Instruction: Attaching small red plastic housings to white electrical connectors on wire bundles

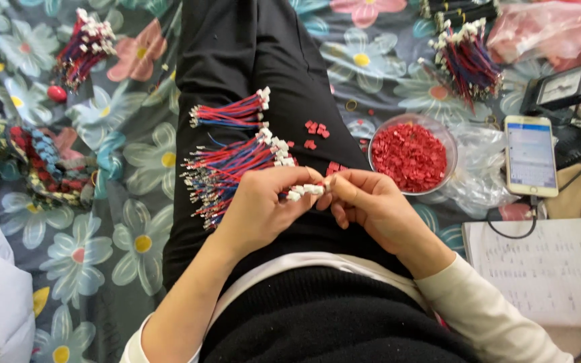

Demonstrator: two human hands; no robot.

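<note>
Down on the lap, the left hand (260, 205) grips a fanned bundle (226, 176) of red and blue wires, its fingers curled round them near their white connectors (304, 191), which poke out to the right between thumb and forefinger. Touching those connectors, the right hand (364, 202) is pinched narrow, thumb and forefinger closed on the end connector; whether a small red piece sits between the fingertips cannot be told. Both hands meet over the black trousers (237, 47), just near of the middle. A second, smaller wire bunch (231, 113) lies on the trousers just beyond the held bundle, apart from it. A few loose red bits (316, 128) are scattered on the cloth to the right of it. Farther right stands a clear bowl (379, 131) filled with red pieces, on the flowered sheet (129, 242). Right of the bowl lies a phone (531, 156) with its screen lit, and near of that an open notebook (546, 269). More wire bunches rest far left (83, 47) and far right (469, 60) on the sheet.
</note>
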